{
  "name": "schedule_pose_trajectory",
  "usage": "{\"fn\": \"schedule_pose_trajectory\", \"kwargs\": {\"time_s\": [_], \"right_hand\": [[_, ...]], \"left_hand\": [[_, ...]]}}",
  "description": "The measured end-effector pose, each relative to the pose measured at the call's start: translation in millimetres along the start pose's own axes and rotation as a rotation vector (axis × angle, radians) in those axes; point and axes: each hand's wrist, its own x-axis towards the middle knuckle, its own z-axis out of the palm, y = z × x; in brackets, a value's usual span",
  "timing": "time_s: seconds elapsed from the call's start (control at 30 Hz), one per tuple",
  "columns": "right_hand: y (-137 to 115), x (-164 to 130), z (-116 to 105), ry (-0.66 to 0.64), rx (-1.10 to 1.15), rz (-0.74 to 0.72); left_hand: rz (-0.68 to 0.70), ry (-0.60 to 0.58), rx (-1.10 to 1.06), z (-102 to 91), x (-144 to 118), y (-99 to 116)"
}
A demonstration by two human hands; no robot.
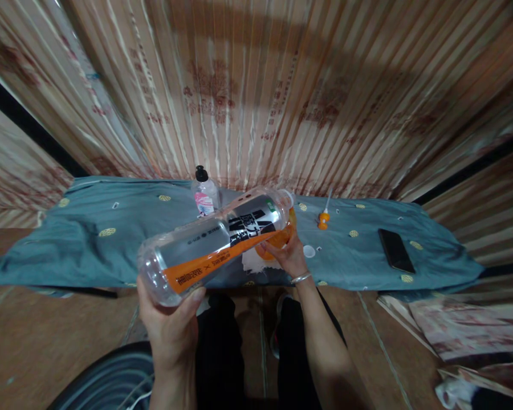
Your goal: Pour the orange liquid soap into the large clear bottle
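Note:
My left hand [169,324] is wrapped round the base of a large clear plastic bottle [216,242] with a silver and orange label. This bottle lies tilted in the air, its uncapped mouth to the right and a little higher than its base. My right hand [291,257] grips an orange bottle [279,239], mostly hidden behind the large bottle's neck end. Whether liquid passes between the two cannot be made out. Under the orange bottle is a white tissue [256,263]. An orange pump head [324,220] with a clear tube and a white cap [309,251] lie to the right.
A clear bottle with a black pump top [203,191] stands at the back of the narrow bench with its teal cloth [89,228]. A black phone [395,250] lies at the right. Behind rises a striped curtain [248,102]. A round dark ribbed object [106,381] is at lower left.

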Motion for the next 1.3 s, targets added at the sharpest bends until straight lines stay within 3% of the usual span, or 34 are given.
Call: {"fn": "schedule_pose_trajectory", "kwargs": {"time_s": [0.97, 1.3], "right_hand": [[5, -1, 1, -0.018, 0.002, 0.018], [11, -2, -1, -0.041, -0.034, 0.004]], "left_hand": [[0.057, -0.057, -0.04, -3.5, 0, -4], [0.034, -0.087, -0.045, -15.3, 1, -12]]}}
